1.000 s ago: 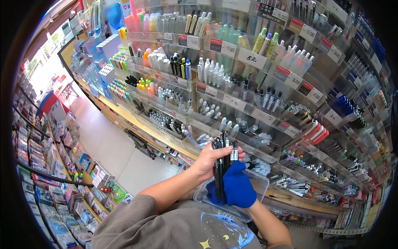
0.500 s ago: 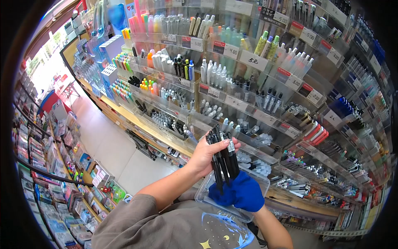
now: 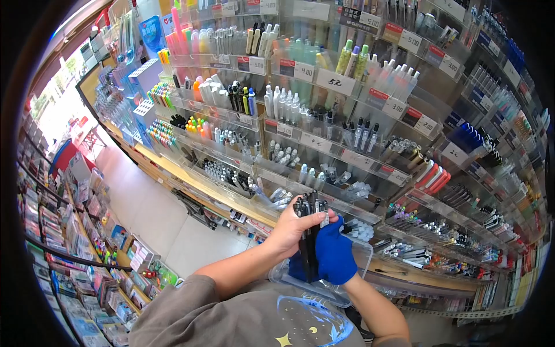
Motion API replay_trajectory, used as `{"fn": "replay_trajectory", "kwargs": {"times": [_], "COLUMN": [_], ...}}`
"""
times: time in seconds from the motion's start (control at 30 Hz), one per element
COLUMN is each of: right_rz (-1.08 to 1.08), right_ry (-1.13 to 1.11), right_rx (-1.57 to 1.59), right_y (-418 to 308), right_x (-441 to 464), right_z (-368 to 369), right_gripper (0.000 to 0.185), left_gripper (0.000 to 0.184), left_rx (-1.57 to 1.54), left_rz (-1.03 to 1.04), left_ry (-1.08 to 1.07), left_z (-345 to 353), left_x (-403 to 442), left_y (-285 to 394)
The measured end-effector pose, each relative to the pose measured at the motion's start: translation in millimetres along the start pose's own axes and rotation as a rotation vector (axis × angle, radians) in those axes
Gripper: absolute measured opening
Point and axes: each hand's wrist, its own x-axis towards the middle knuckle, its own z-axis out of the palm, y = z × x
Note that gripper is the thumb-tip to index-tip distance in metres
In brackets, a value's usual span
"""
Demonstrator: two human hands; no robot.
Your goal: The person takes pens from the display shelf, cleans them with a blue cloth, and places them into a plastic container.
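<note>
My left hand [image 3: 292, 231], bare, is closed round a bundle of black pens [image 3: 309, 246], its thumb pressed across their upper part. The pens stand nearly upright, clip ends up, with a small white label near the top. Blue fabric that looks like a glove covers my right hand [image 3: 335, 254], which is closed against the right side of the bundle. More blue shows on the pens' left side, behind them; the fingers themselves are hidden. Below both hands is a clear plastic box [image 3: 363, 260], close against my body and partly covered by my hands.
Tiered clear shelves [image 3: 324, 139] of pens with price tags [image 3: 336, 82] rise in front. A wooden ledge [image 3: 254, 211] runs along their base at left. Racks of small goods [image 3: 87, 260] line the far left, across a tiled aisle [image 3: 133, 191].
My right hand has risen from beneath the pens to their right side. The bundle sits slightly lower and closer together in my left hand. The view has shifted slightly.
</note>
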Motion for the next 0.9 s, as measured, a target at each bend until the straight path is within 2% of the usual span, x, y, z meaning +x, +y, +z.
{"fn": "replay_trajectory", "kwargs": {"times": [0.07, 0.1, 0.2, 0.23, 0.33, 0.43, 0.5, 0.57, 0.6, 0.67, 0.73, 0.77, 0.8, 0.87, 0.9], "right_rz": [-0.09, -0.092, -0.039, 0.007, -0.126, -0.17, -0.14, -0.115, -0.102, -0.232, -0.518, -0.508, -0.497, 0.272, 0.295], "right_ry": [-0.077, -0.176, -0.331, -0.327, -0.262, -0.253, -0.139, -0.219, -0.353, -0.394, -0.204, -0.182, -0.16, -0.296, -0.362], "right_rx": [-0.138, -0.27, -0.505, -0.476, -0.496, -0.629, -0.375, -0.293, -0.338, -0.34, -0.256, -0.295, -0.334, 1.094, 1.161], "right_y": [-7, -16, -23, -26, -15, 4, 24, 33, 23, 14, 10, 9, 9, 13, 18], "right_x": [-3, -5, -11, -13, -20, -28, -34, -30, -17, -6, -1, -3, -5, -12, -14], "right_z": [-5, -13, -10, -11, -4, 4, -1, -11, -23, -29, -17, -8, 1, 6, 6], "right_gripper": [0.063, 0.072, 0.078, 0.075, 0.064, 0.051, 0.037, 0.035, 0.04, 0.045, 0.046, 0.041, 0.035, 0.023, 0.022], "left_gripper": [0.025, 0.024, 0.025, 0.026, 0.027, 0.028, 0.026, 0.024, 0.024, 0.025, 0.029, 0.033, 0.036, 0.042, 0.044], "left_rx": [-0.025, -0.04, -0.005, -0.004, -0.007, 0.043, -0.011, -0.03, -0.023, -0.022, 0.041, 0.117, 0.195, 0.231, 0.246], "left_rz": [-0.045, -0.067, 0.068, 0.075, 0.081, 0.109, 0.092, 0.083, 0.08, 0.041, 0.093, 0.178, 0.178, 0.176, 0.165], "left_ry": [0.003, 0.008, 0.023, 0.023, 0.027, 0.045, 0.055, 0.036, 0.021, 0.005, 0.04, 0.047, 0.113, 0.105, 0.044], "left_z": [-4, -6, -7, -6, -7, -11, -12, -12, -10, -3, 2, 0, 8, 3, 2], "left_x": [0, 0, 4, 3, 1, 4, 5, 5, 4, 3, 2, 5, -1, -1, -1], "left_y": [7, 12, 24, 28, 30, 33, 37, 36, 32, 22, -1, -19, -19, -19, -18]}}
